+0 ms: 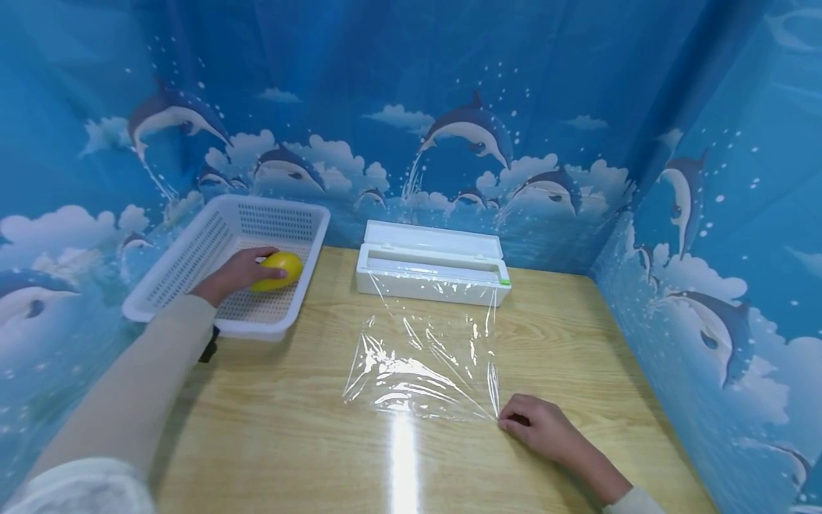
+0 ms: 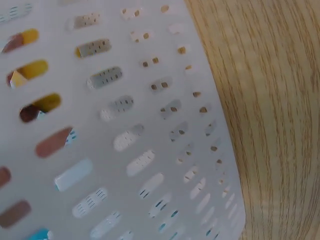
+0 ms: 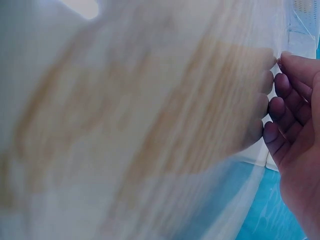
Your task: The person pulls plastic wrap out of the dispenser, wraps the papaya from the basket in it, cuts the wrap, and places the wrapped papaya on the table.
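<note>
In the head view my left hand (image 1: 240, 275) reaches into a white plastic basket (image 1: 302, 289) and grips a smooth, oval yellow fruit (image 1: 285, 270), thumb on its near side. Through the slots of the basket wall (image 2: 150, 117), the left wrist view shows bits of yellow (image 2: 50, 102) and fingers. My right hand (image 1: 536, 425) pinches the near right corner of a sheet of clear plastic wrap (image 1: 417, 371). That sheet stretches over the table from a white wrap dispenser box (image 1: 430, 288), whose lid (image 1: 433, 239) stands open. Thumb and index finger (image 3: 300, 67) meet at the film's edge in the right wrist view.
Blue dolphin-print curtains (image 1: 411, 86) enclose the wood-grain table (image 1: 289, 428) at the back and both sides. The basket stands at the back left, the dispenser at the back centre. A green piece (image 1: 504, 282) sits at the dispenser's right front corner.
</note>
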`<control>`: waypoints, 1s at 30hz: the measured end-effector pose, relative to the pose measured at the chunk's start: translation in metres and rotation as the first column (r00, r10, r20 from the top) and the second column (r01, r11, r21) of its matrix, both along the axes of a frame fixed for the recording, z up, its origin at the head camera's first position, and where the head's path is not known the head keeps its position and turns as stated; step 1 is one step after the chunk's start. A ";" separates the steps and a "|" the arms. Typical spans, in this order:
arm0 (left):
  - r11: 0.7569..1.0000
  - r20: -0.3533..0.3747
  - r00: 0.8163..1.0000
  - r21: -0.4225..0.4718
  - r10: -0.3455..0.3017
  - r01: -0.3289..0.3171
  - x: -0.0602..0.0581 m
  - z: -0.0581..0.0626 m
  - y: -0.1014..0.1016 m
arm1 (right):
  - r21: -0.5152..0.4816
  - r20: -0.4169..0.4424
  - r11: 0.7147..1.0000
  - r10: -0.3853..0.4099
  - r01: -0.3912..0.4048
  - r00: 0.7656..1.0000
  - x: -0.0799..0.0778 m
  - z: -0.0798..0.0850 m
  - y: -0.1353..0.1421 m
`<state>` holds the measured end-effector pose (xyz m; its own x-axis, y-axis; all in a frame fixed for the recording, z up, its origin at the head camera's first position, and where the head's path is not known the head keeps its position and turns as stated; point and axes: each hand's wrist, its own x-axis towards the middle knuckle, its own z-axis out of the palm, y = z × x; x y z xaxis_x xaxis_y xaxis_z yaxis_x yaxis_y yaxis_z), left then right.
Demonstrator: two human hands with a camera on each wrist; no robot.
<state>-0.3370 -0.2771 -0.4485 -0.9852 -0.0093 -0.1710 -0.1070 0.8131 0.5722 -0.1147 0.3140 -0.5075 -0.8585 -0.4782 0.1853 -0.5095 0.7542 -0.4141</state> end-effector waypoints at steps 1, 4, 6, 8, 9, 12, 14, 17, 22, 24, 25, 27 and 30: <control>1.000 -0.026 1.000 0.001 -0.006 0.006 0.000 0.000 0.000 | 0.003 0.001 1.000 -0.001 0.001 1.000 0.000 0.000 0.000; 1.000 -0.095 0.995 -0.002 -0.024 0.024 0.001 0.002 0.002 | 0.001 0.005 1.000 -0.003 0.003 1.000 0.000 -0.001 0.000; 1.000 -0.098 0.995 -0.002 -0.023 0.023 0.002 0.002 0.002 | -0.002 -0.001 1.000 0.002 -0.002 1.000 0.000 -0.001 0.001; 1.000 -0.074 0.997 0.010 -0.028 0.029 0.004 0.004 0.003 | -0.008 -0.012 1.000 0.009 -0.009 1.000 0.000 -0.002 0.000; 0.999 -0.065 0.997 0.015 -0.033 0.034 0.004 0.005 0.003 | -0.009 -0.019 1.000 0.015 -0.016 1.000 0.000 -0.002 0.000; 0.997 -0.022 0.999 0.063 -0.048 0.049 0.005 0.008 0.002 | -0.016 -0.030 1.000 0.026 -0.027 0.999 0.000 -0.002 0.000; 0.994 -0.019 0.998 0.098 -0.052 0.054 0.004 0.012 0.002 | -0.017 -0.030 1.000 0.024 -0.024 0.999 0.000 -0.002 0.000; 0.989 -0.023 0.999 0.140 -0.034 0.037 0.004 0.019 0.002 | -0.019 -0.025 1.000 0.019 -0.020 1.000 0.000 -0.001 0.000; 0.986 -0.045 0.999 0.164 -0.009 0.016 0.006 0.026 0.001 | -0.002 -0.002 1.000 0.010 -0.010 1.000 0.000 -0.001 0.001; 0.984 -0.022 1.000 0.178 0.001 0.003 0.007 0.029 0.001 | 0.002 0.002 1.000 0.009 -0.009 1.000 0.000 0.000 0.001; 0.983 -0.013 1.000 0.184 0.006 -0.004 0.008 0.031 0.001 | 0.002 0.001 1.000 0.011 -0.011 1.000 0.000 0.000 0.001; 0.978 0.013 1.000 0.207 0.010 -0.013 0.011 0.037 0.002 | 0.000 -0.002 1.000 0.015 -0.015 1.000 0.000 0.000 0.001; 0.974 0.005 1.000 0.228 0.000 -0.001 0.016 0.049 0.008 | -0.007 -0.016 1.000 0.026 -0.026 1.000 0.000 0.000 0.001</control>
